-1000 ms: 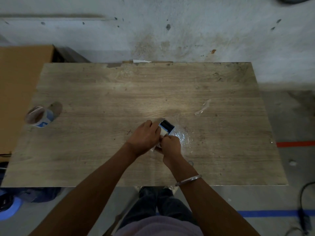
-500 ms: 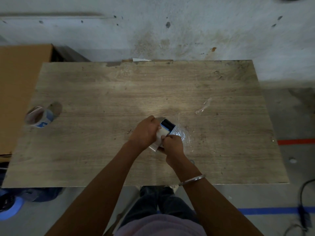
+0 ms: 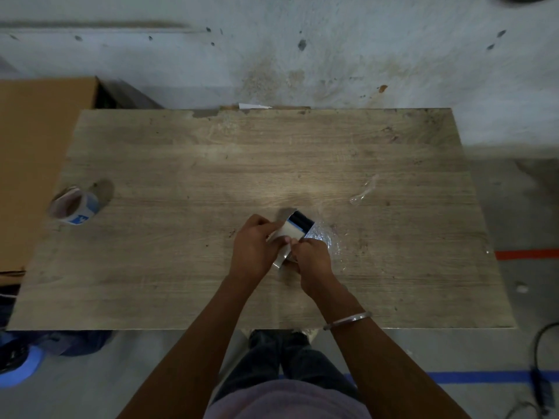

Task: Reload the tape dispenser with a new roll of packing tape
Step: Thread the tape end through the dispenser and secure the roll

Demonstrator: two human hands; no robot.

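The tape roll [image 3: 292, 230] is held just above the counter [image 3: 302, 152], a little below the middle of the frame, gripped between both hands. Its pale band is turned upward, with a dark glossy face at the upper right end. It is wrapped by the left hand [image 3: 252, 249] from the left side, fingers curled over the band. The band's near edge is pinched by the right hand [image 3: 311, 258], thumb and fingertips pressed close together where the two hands meet. A loose flap of tape or wrapper seems to hang below the roll, between the hands; which it is cannot be told.

The step in hand is judged to be the freeing of the tape's loose end, or the last of the wrapper being stripped. No dispenser body can be made out, so loading is judged not yet begun. What is called for next is a firm pinch on the lifted edge and a steady peel away from the roll, without the film being let fold back on itself.

Crumpled clear wrap [image 3: 328, 241] lies on the counter just right of the hands, and a thin plastic scrap [image 3: 364, 190] further to the upper right. A second, nearly spent roll [image 3: 74, 205] sits at the counter's left edge.

Against the earlier frames, little is changed: the roll has been turned slightly and the right hand's pinch has been shifted along the band.
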